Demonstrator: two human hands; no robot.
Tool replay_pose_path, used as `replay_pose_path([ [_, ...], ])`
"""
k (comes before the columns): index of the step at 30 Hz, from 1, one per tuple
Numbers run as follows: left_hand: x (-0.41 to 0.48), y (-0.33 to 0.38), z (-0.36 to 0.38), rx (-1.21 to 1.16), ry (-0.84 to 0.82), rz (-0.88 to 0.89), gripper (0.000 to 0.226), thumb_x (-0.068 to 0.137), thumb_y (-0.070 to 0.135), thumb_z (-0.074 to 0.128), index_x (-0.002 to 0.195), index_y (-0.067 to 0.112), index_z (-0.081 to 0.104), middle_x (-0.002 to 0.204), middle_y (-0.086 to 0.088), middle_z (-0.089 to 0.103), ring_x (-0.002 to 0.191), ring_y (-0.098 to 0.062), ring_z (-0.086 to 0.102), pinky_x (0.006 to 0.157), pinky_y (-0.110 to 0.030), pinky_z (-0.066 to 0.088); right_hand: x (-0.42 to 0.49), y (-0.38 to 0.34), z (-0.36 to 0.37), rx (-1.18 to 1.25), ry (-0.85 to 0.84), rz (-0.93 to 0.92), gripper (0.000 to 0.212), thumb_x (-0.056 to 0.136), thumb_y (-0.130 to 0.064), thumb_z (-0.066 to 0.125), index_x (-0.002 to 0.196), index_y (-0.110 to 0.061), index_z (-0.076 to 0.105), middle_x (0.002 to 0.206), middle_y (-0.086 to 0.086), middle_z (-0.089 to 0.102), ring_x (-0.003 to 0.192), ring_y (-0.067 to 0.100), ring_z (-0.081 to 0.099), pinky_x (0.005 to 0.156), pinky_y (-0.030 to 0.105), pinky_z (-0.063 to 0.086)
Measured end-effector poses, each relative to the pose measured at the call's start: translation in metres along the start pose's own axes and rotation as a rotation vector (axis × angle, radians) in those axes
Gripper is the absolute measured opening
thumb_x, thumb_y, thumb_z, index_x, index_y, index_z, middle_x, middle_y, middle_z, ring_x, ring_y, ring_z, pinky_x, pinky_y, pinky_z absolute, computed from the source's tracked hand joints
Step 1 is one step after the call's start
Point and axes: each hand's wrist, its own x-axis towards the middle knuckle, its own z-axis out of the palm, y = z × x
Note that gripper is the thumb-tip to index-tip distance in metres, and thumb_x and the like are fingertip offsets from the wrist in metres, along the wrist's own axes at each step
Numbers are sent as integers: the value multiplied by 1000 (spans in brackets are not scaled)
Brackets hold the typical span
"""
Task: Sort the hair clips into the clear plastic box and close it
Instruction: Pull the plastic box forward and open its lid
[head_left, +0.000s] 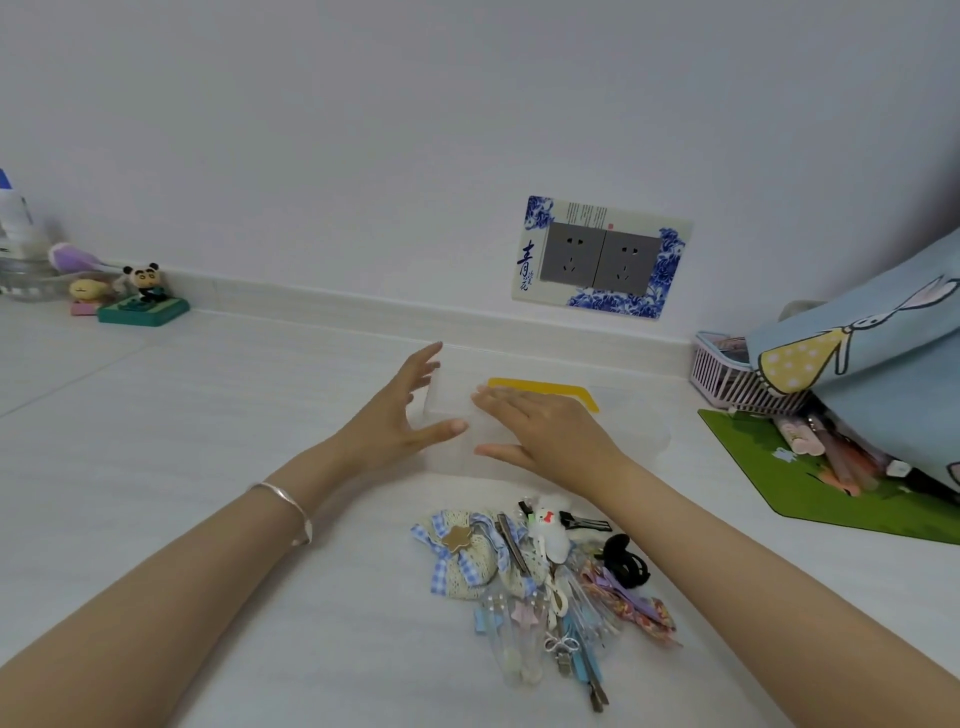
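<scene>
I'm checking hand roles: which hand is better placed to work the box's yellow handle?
Right, probably. The right hand lies flat on the clear box, right beside the yellow handle; the left hand brackets the box's left end.

Clear box (644, 437), yellow strip (545, 388). In front of box: blue-white gingham bow (467, 561), black claw clip (626, 564), white cat clip (550, 530). Right of box: green mat (779, 478), pink basket (727, 379).

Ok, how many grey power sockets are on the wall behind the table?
2, side by side in the blue-and-white patterned wall plate: the left grey socket and the right grey socket. None seems hidden.
</scene>
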Motion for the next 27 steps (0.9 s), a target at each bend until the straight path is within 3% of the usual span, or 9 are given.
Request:
replay_pose_path([
  [3,1,2,2,6,19,7,110,51,81,63,142,33,25,132,9,44,126,-14,47,107,-36,38,-5,3,-13,186,-114,103,59,82,-54,47,126,-16,57,125,2,64,108,17,65,79,28,55],
  [5,0,0,3,4,26,-5,116,46,80,66,142,32,23,132,8,43,124,-14,48,104,-30,39,-18,11,-25,248,-147,176,62,81,-59,47,133,-24,48,136,-6,56,119,12,56,90,24,45],
  [9,2,1,10,-14,10,-39,118,53,65,73,147,29,11,139,10,33,120,-3,40,89,-5,30,-57,32,-46,165,-133,226,68,77,-66,49,134,-27,47,136,-11,54,121,5,51,92,19,41],
  [12,4,0,17,-5,36,-73,101,72,36,73,148,23,9,134,12,31,118,0,33,88,-7,27,-82,44,-42,98,-150,197,64,80,-59,50,132,-23,49,133,-2,58,117,15,58,89,30,51],
  [16,5,3,22,15,54,-91,92,78,31,70,148,19,12,125,14,35,115,-1,33,71,4,32,-89,54,-33,-19,-46,104,45,92,-45,42,123,-15,52,121,7,66,104,20,67,76,30,56],
  [18,6,4,22,-9,51,-85,101,70,50,72,147,18,15,124,12,40,113,-3,39,74,1,35,-90,57,-28,-85,-6,35,41,98,-40,34,120,-10,52,115,11,69,99,22,69,74,29,57],
  [20,6,3,21,-12,54,-73,117,55,71,68,146,18,19,122,10,47,113,-8,47,82,-12,39,-91,60,-24,-139,-1,-17,41,100,-37,31,119,-7,50,113,14,69,98,24,69,75,30,56],
  [25,8,-1,21,2,58,-65,108,59,64,73,142,17,22,116,12,49,111,-10,48,92,-24,45,-89,65,-22,-157,-29,-58,42,101,-36,31,121,-4,48,113,16,69,99,26,69,79,32,56],
  [27,7,0,20,8,43,-44,120,50,76,67,143,18,19,121,6,48,112,-8,46,90,-10,41,-90,65,-22,-154,-22,-66,42,101,-36,30,121,-3,48,113,17,68,99,26,69,79,33,56],
])
